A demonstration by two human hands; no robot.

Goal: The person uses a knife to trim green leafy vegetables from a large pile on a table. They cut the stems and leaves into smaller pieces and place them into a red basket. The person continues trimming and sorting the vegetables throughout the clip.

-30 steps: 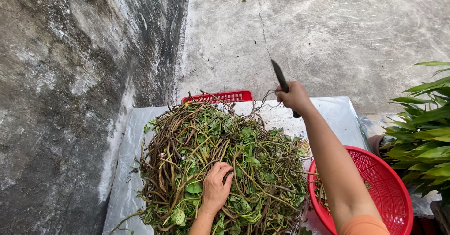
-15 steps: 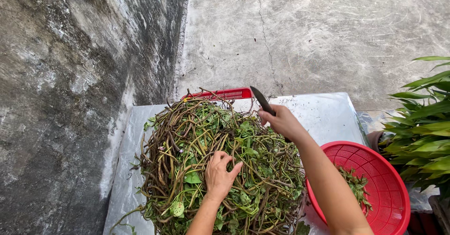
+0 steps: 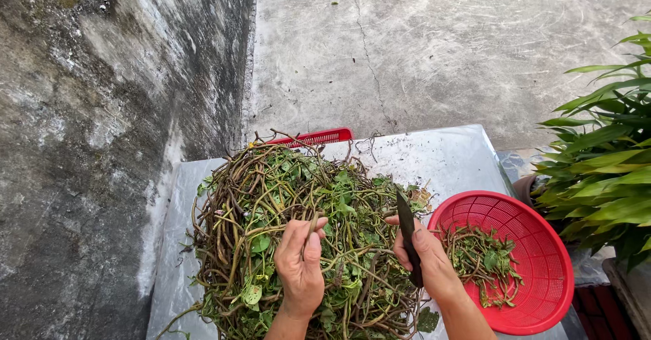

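Vine pile (image 3: 271, 225): tangled brown-green stems with round leaves, heaped on the sheet. Stem (image 3: 312, 226): thin, roughly upright. Knife (image 3: 406, 228): dark blade pointing up, handle probably hidden.

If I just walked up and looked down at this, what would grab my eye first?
Most likely the big tangled heap of vines with green leaves, piled on the metal table at the centre. Both hands are in it: the left hand pinches a stem, the right hand holds a dark knife. To the right sits a bright red basket holding cut pieces.
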